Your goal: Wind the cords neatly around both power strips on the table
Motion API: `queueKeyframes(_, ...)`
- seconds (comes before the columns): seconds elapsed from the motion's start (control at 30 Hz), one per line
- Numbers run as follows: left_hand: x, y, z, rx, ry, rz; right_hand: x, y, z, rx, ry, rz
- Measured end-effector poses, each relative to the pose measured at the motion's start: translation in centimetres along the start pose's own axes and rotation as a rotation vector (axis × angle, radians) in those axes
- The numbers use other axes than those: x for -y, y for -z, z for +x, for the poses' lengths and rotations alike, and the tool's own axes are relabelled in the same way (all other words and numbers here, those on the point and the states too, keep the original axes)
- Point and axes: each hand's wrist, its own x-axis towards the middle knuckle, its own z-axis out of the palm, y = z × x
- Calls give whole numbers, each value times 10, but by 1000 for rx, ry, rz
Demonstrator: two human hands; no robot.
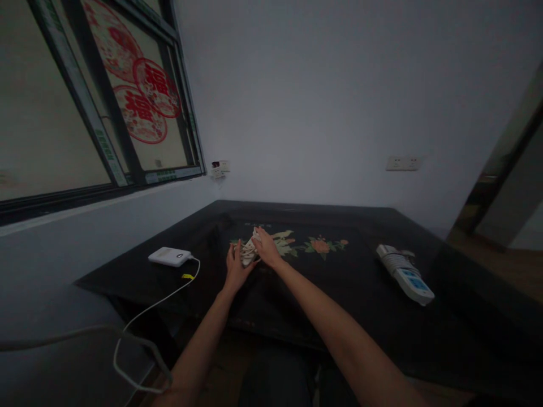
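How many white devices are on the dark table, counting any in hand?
3: a slim device between the left hand and right hand, a cabled box on the left, and a cord-wrapped device on the right.

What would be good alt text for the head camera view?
Two bare hands, left and right, hold a white power strip wrapped in cord over a dark, flower-painted table. A white power bank with a cable lies left; another cord-wrapped white device lies right.
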Motion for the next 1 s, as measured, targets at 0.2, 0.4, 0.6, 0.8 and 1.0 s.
queueKeyframes(0.2,0,4,-1,-17,-31,72,-27,64,-37,-72,8,105)
queueKeyframes(0.4,-3,9,-1,-96,-112,147,-78,167,-127,-194,-109,21)
queueKeyframes(0.6,-23,19,-3,-138,-271,205,-135,272,-203,-457,-417,-252)
queueKeyframes(0.8,-41,20,-10,-30,-384,334,-190,298,-218,-425,-700,-327)
queueKeyframes(1.0,-61,24,-19,-12,-391,271,-215,300,-202,-284,-761,-280)
